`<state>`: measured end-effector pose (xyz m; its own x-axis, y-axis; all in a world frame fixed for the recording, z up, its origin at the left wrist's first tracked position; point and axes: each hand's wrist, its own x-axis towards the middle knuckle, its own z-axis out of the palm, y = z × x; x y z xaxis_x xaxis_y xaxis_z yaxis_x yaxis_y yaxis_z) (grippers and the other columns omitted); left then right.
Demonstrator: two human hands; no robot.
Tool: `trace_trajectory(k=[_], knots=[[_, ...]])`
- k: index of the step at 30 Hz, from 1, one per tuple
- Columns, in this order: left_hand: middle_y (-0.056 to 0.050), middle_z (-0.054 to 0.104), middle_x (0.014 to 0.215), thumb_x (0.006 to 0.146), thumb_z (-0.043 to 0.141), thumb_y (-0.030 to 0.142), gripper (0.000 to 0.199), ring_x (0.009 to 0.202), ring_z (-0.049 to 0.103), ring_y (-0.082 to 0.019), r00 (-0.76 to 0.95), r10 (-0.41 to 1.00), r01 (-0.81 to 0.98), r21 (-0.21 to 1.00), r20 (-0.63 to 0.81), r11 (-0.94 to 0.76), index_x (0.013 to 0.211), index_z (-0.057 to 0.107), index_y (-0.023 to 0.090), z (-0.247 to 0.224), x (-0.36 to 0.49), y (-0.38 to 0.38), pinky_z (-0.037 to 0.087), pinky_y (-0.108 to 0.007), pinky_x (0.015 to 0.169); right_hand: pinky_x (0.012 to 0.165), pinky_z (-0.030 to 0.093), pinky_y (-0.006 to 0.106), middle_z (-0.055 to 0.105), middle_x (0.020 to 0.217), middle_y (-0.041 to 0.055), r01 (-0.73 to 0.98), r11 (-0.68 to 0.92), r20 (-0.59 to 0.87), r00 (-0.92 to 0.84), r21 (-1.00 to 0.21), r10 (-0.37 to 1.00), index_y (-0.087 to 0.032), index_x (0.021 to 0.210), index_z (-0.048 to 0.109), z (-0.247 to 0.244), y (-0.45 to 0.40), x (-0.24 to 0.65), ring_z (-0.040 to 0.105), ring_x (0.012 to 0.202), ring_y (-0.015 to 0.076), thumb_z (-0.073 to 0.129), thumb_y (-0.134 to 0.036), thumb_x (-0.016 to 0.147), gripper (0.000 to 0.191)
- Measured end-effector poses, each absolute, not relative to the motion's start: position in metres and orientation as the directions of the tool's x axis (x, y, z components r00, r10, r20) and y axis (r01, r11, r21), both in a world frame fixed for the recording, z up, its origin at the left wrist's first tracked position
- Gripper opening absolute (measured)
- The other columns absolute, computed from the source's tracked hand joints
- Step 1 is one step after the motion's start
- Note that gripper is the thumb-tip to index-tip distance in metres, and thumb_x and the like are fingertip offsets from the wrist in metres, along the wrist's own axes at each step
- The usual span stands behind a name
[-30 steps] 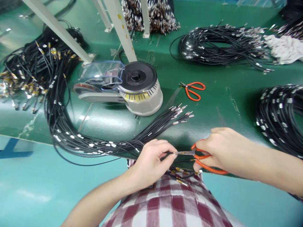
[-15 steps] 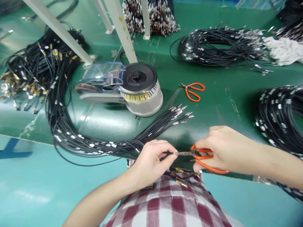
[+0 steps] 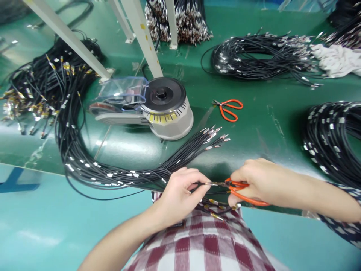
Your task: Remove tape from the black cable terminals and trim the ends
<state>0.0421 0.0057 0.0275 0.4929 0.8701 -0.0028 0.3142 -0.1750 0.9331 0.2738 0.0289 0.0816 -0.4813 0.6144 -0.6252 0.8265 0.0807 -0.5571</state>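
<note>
My left hand [image 3: 184, 192] pinches the end of a thin black cable near the table's front edge. My right hand [image 3: 251, 182] grips orange-handled scissors [image 3: 249, 200], whose blades point left and meet the cable end at my left fingertips. Behind my left hand a bundle of black cables [image 3: 113, 175] with white labels curves along the table edge, its silvery tips lying to the right. Several cable ends with yellow bands [image 3: 216, 215] lie over the checked cloth at my lap, just below both hands.
A round tape dispenser [image 3: 172, 116] stands behind the bundle. A second pair of orange scissors [image 3: 230, 110] lies right of it. Coiled cables [image 3: 254, 56] lie at the back, others [image 3: 332, 131] at the right. White cloth [image 3: 335, 60] and metal posts [image 3: 149, 45] are farther back.
My right hand has shifted slightly left, and the scissor handles look closer together. My left hand has hardly moved and still pinches the cable.
</note>
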Motion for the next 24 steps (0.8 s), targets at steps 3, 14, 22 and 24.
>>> trace_trajectory(k=[3, 14, 22, 24], knots=[[-0.004, 0.07, 0.071, 0.087, 0.064, 0.017, 0.012, 0.059, 0.054, -0.012, 0.454, 0.891, 0.28, 0.953, -0.021, -0.12, 0.079, 0.073, 0.016, 0.027, 0.043, 0.004, 0.039, -0.024, 0.054, 0.037, 0.025, 0.02, 0.041, 0.042, -0.0081, 0.631, -0.278, -0.666, -0.537, -0.725, 0.518, -0.02, 0.057, 0.055, 0.07, 0.03, 0.281, 0.037, 0.036, 0.0074, 0.07, -0.048, 0.076, 0.037], [-0.002, 0.062, 0.068, 0.091, 0.06, 0.018, 0.015, 0.061, 0.055, -0.012, 0.374, 0.924, 0.28, 0.939, 0.083, -0.198, 0.09, 0.075, 0.017, 0.027, 0.041, 0.004, 0.044, -0.022, 0.057, 0.075, 0.052, 0.031, 0.068, 0.084, 0.0035, 0.238, -0.219, -0.302, -0.402, -0.946, 0.864, -0.017, 0.088, 0.063, 0.05, 0.024, 0.257, 0.063, 0.078, 0.0177, 0.077, -0.041, 0.077, 0.029], [-0.003, 0.064, 0.069, 0.085, 0.066, 0.012, 0.009, 0.062, 0.056, -0.012, 0.25, 0.93, 0.255, 0.909, 0.268, -0.331, 0.087, 0.074, 0.015, 0.022, 0.048, 0.0, 0.046, -0.024, 0.059, 0.073, 0.05, 0.029, 0.065, 0.078, 0.0, 0.082, -0.266, -0.278, -0.314, -0.961, 0.908, -0.02, 0.079, 0.057, 0.045, 0.019, 0.243, 0.06, 0.071, 0.0148, 0.081, -0.035, 0.073, 0.029], [-0.002, 0.061, 0.067, 0.085, 0.067, 0.013, 0.008, 0.06, 0.055, -0.012, 0.243, 0.941, 0.259, 0.919, 0.236, -0.297, 0.086, 0.075, 0.016, 0.024, 0.048, 0.001, 0.046, -0.024, 0.059, 0.071, 0.05, 0.029, 0.064, 0.077, 0.0002, 0.121, -0.228, -0.256, -0.324, -0.966, 0.911, -0.02, 0.079, 0.057, 0.046, 0.02, 0.244, 0.059, 0.07, 0.0152, 0.078, -0.041, 0.076, 0.03]])
